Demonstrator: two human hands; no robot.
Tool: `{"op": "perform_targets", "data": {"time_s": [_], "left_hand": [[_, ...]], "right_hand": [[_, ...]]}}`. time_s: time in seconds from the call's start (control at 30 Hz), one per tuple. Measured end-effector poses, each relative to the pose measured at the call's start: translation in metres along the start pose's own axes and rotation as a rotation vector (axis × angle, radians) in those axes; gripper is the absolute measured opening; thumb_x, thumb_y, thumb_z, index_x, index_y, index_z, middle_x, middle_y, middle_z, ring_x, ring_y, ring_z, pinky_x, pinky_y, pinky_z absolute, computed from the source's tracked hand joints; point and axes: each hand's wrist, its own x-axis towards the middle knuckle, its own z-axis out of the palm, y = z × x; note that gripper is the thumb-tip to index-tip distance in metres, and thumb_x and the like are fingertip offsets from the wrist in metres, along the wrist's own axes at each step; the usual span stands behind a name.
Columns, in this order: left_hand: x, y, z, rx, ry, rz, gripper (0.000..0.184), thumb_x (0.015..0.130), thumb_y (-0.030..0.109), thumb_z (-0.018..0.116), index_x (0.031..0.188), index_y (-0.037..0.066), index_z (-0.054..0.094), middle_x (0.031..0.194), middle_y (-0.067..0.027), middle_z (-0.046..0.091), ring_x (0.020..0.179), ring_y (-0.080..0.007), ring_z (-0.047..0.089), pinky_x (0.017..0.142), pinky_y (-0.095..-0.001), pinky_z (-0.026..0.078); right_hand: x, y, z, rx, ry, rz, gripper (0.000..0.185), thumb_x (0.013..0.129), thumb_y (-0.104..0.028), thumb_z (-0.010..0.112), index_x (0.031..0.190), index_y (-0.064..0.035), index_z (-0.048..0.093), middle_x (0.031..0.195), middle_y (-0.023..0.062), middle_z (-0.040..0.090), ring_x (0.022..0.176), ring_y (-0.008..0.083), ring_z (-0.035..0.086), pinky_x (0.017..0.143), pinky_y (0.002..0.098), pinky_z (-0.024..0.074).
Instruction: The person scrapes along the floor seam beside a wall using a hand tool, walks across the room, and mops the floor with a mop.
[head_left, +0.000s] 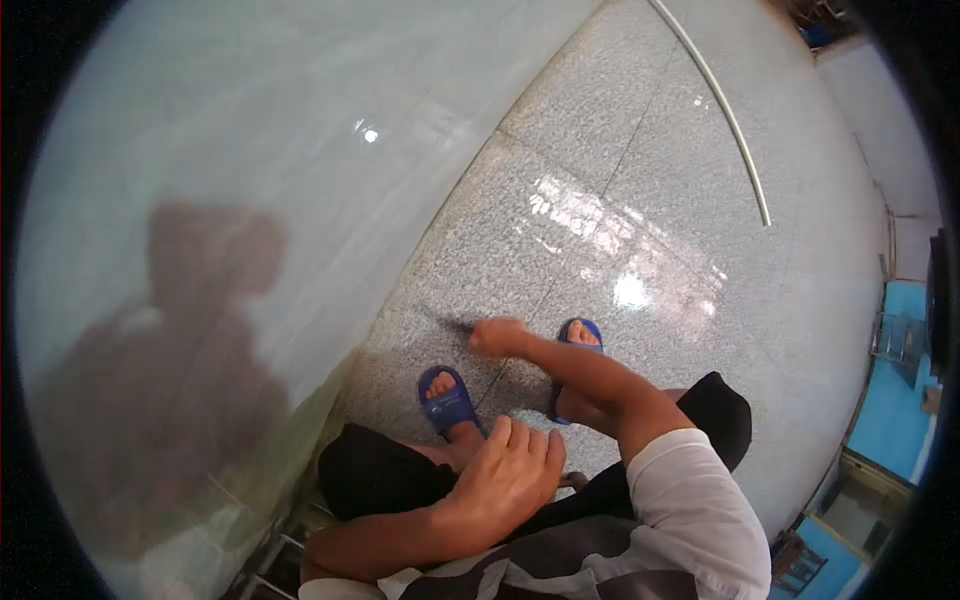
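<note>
My right hand (499, 338) is closed around a dark, thin object (456, 323), blurred by motion, over the speckled floor between the two blue slippers. Closer to my body is my left hand (508, 474), back up, over my lap beside my black-clad knee (375, 470). Its fingers are curled and pressed together, and whatever they hold is hidden. A small brownish object (573, 481) shows just right of them, too unclear to name. A blue slipper (447, 402) is on one foot and another (581, 334) on the other.
A pale, smooth wall or panel (300, 150) rises at the left, with a shadow on it. Farther off, a long white strip (728, 110) lies on the speckled tile floor (580, 120). Blue furniture with shelves (888, 420) stands along the right edge.
</note>
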Motion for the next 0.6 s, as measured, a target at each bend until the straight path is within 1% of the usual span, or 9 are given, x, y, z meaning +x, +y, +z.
{"op": "perform_targets", "data": {"time_s": [0.07,0.1,0.13,0.17,0.2,0.27,0.3,0.37,0.6], "left_hand": [[-0.001,0.002,0.002,-0.011,0.003,-0.003,0.027,0.073,0.012,0.054,0.097,-0.001,0.055,0.068,-0.0068,0.050,0.067,-0.0192,0.050,0.068,-0.0309,0.037],[-0.002,0.003,0.003,-0.001,-0.024,-0.006,0.027,0.073,0.012,0.054,0.097,-0.001,0.055,0.069,-0.0068,0.051,0.068,-0.0192,0.050,0.068,-0.0309,0.038],[-0.003,0.003,0.004,0.010,-0.051,-0.013,0.028,0.073,0.012,0.054,0.098,-0.001,0.054,0.070,-0.0068,0.051,0.069,-0.0192,0.051,0.068,-0.0309,0.038],[-0.004,0.002,0.005,0.020,-0.036,-0.014,0.028,0.073,0.012,0.054,0.098,-0.001,0.054,0.070,-0.0068,0.051,0.069,-0.0192,0.051,0.068,-0.0309,0.038],[-0.004,0.002,0.006,0.014,-0.020,-0.007,0.029,0.073,0.012,0.054,0.099,-0.001,0.054,0.070,-0.0068,0.051,0.069,-0.0191,0.051,0.068,-0.0310,0.038],[-0.004,0.001,0.004,0.014,0.010,0.005,0.030,0.073,0.013,0.054,0.100,-0.001,0.054,0.070,-0.0068,0.052,0.069,-0.0191,0.051,0.068,-0.0310,0.038],[-0.005,0.002,0.003,0.011,0.016,0.015,0.031,0.073,0.013,0.054,0.101,-0.001,0.055,0.070,-0.0068,0.052,0.069,-0.0193,0.051,0.069,-0.0310,0.038],[-0.004,0.003,-0.002,0.009,0.031,0.022,0.032,0.073,0.013,0.054,0.102,-0.001,0.055,0.070,-0.0067,0.052,0.070,-0.0195,0.052,0.069,-0.0310,0.039],[0.011,-0.007,0.006,-0.198,-0.126,0.066,0.033,0.075,0.016,0.053,0.104,0.001,0.056,0.072,-0.0074,0.054,0.071,-0.0210,0.056,0.070,-0.0324,0.041]], "right_hand": [[-0.002,0.043,-0.028,0.026,0.244,0.185,0.041,0.083,-0.039,0.042,0.094,-0.0064,0.064,0.094,0.0176,0.064,0.091,0.0350,0.061,0.080,0.0464,0.0469],[-0.023,0.051,-0.061,0.072,0.271,0.189,0.034,0.082,-0.033,0.045,0.086,-0.0028,0.062,0.084,0.0188,0.064,0.083,0.0343,0.064,0.072,0.0460,0.0498],[-0.002,0.097,-0.057,0.300,0.215,0.161,0.029,0.080,-0.025,0.049,0.080,0.0018,0.058,0.073,0.0212,0.062,0.067,0.0326,0.065,0.056,0.0467,0.0502],[-0.019,0.108,-0.086,0.048,0.075,0.023,0.024,0.079,-0.021,0.050,0.076,0.0021,0.053,0.061,0.0181,0.057,0.045,0.0275,0.058,0.036,0.0411,0.0421],[-0.042,0.099,-0.112,0.812,0.041,0.473,0.022,0.082,-0.024,0.050,0.077,-0.0022,0.052,0.052,0.0101,0.050,0.032,0.0184,0.045,0.029,0.0338,0.0328],[-0.085,0.089,-0.145,0.812,-0.066,0.343,0.022,0.085,-0.029,0.048,0.080,-0.0078,0.052,0.049,0.0026,0.044,0.031,0.0127,0.037,0.029,0.0266,0.0285],[-0.099,0.088,-0.155,0.805,-0.055,0.344,0.022,0.085,-0.029,0.048,0.080,-0.0078,0.052,0.049,0.0026,0.044,0.031,0.0127,0.037,0.029,0.0266,0.0285],[-0.116,0.089,-0.173,1.177,-0.357,0.153,0.024,0.087,-0.033,0.043,0.083,-0.0104,0.051,0.048,0.0008,0.043,0.030,0.0128,0.036,0.030,0.0271,0.0299],[-0.079,0.079,-0.203,1.229,-0.636,-0.204,0.029,0.088,-0.035,0.042,0.082,-0.0079,0.051,0.050,0.0020,0.044,0.034,0.0128,0.041,0.031,0.0268,0.0328]]}}
